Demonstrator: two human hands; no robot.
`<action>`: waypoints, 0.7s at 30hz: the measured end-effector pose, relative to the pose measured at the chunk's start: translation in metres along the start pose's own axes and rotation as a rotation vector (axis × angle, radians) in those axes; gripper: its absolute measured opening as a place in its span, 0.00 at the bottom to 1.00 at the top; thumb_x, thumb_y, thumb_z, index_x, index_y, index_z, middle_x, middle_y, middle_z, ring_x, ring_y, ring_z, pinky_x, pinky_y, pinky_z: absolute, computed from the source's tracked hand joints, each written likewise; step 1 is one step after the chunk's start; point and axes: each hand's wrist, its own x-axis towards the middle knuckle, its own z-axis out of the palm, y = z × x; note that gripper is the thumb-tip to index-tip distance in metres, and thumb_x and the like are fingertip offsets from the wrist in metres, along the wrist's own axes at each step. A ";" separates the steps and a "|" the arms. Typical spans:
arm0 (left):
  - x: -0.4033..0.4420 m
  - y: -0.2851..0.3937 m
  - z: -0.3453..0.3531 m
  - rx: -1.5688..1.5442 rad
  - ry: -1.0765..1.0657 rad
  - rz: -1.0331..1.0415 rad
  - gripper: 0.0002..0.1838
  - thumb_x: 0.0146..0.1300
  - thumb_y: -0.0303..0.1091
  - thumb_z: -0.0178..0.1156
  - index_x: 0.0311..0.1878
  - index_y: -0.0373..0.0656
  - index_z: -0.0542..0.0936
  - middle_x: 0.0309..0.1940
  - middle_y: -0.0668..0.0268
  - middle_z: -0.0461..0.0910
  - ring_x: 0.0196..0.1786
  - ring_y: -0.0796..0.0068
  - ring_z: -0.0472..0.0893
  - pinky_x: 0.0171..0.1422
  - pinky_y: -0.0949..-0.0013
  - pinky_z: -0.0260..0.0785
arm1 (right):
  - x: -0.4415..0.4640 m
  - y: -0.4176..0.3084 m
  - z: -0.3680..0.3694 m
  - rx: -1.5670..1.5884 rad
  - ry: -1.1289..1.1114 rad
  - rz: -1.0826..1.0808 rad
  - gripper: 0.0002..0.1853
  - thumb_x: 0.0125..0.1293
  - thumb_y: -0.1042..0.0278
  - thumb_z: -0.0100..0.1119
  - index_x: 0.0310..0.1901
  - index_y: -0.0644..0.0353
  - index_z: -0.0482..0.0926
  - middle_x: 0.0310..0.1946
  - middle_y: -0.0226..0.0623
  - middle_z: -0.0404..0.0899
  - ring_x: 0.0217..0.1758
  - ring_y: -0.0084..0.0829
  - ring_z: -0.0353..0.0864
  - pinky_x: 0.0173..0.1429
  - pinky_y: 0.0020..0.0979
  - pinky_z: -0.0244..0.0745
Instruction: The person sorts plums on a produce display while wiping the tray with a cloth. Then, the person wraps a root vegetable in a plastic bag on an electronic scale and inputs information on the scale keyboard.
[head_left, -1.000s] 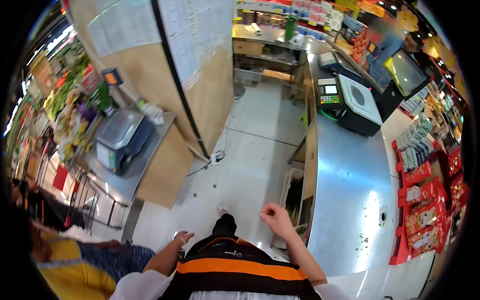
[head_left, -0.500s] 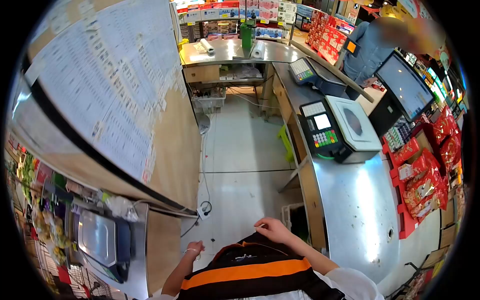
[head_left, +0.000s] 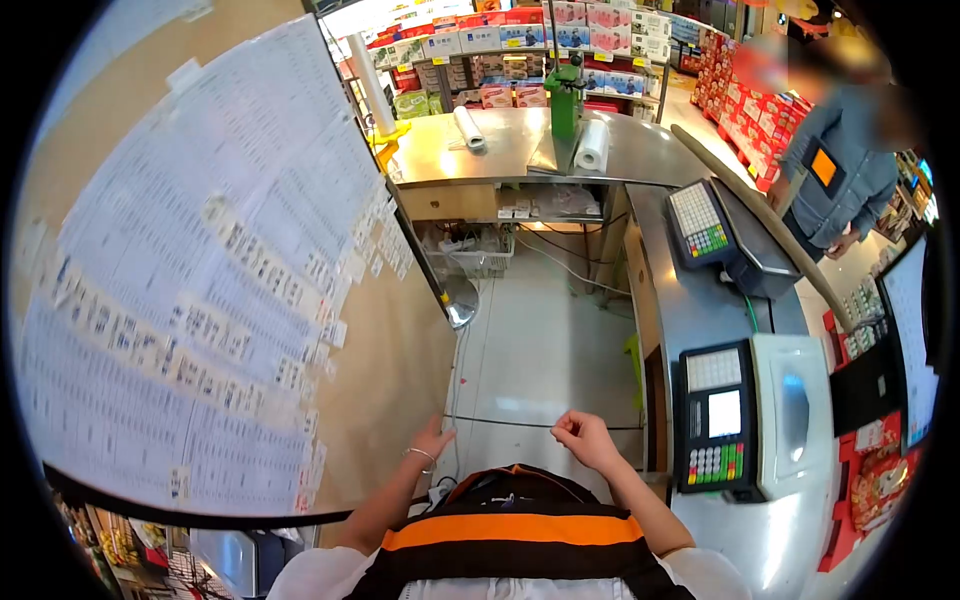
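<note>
My left hand point(head_left: 432, 441), with a thin bracelet at the wrist, hangs in front of me beside the wooden panel point(head_left: 400, 370). Its fingers are loosely apart and hold nothing that I can see. My right hand point(head_left: 585, 440) is raised over the floor, its fingers curled in, with nothing visible in them. Closest to it on the right is a weighing scale point(head_left: 715, 420) with a keypad and a lit screen, on the metal counter point(head_left: 740, 545). Neither hand touches it. Between my arms is a black apron with an orange band point(head_left: 515, 531).
Printed sheets point(head_left: 200, 270) cover the left panel. Ahead, a metal counter point(head_left: 430, 150) carries plastic bag rolls point(head_left: 592, 145) and a green stand point(head_left: 565, 105). A second scale point(head_left: 700, 220) stands at right. A person in blue point(head_left: 835, 180) is beyond the counter. A narrow tiled floor point(head_left: 545, 350) runs forward.
I have moved forward along the aisle; the far counter and the near scale look closer. My left hand has swung forward. My right hand has curled its fingers more. The person in blue stands more upright.
</note>
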 end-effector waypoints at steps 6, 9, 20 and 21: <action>0.137 0.057 -0.037 -0.201 0.109 0.046 0.50 0.57 0.57 0.63 0.74 0.40 0.51 0.68 0.42 0.61 0.71 0.52 0.62 0.71 0.58 0.58 | 0.126 -0.009 -0.044 0.052 0.029 -0.073 0.07 0.63 0.68 0.61 0.36 0.63 0.79 0.27 0.33 0.79 0.30 0.24 0.75 0.38 0.27 0.72; 0.222 0.085 -0.055 -0.198 0.141 0.114 0.45 0.59 0.47 0.65 0.73 0.38 0.53 0.57 0.43 0.73 0.60 0.57 0.75 0.62 0.60 0.68 | 0.187 0.001 -0.059 0.036 0.056 -0.072 0.10 0.63 0.66 0.61 0.41 0.61 0.81 0.35 0.39 0.81 0.37 0.31 0.79 0.43 0.30 0.74; 0.548 0.295 -0.140 -0.642 0.006 0.356 0.12 0.68 0.34 0.55 0.42 0.33 0.80 0.27 0.63 0.81 0.29 0.76 0.80 0.37 0.75 0.74 | 0.373 -0.022 -0.153 -0.156 0.220 0.047 0.15 0.66 0.59 0.57 0.48 0.60 0.81 0.44 0.45 0.81 0.47 0.41 0.81 0.50 0.36 0.74; 0.569 0.313 -0.140 -0.586 -0.050 0.422 0.16 0.66 0.33 0.58 0.53 0.34 0.77 0.36 0.62 0.82 0.39 0.75 0.80 0.46 0.75 0.73 | 0.381 -0.020 -0.160 -0.157 0.295 0.067 0.15 0.66 0.60 0.56 0.47 0.61 0.81 0.43 0.46 0.81 0.46 0.42 0.80 0.50 0.36 0.74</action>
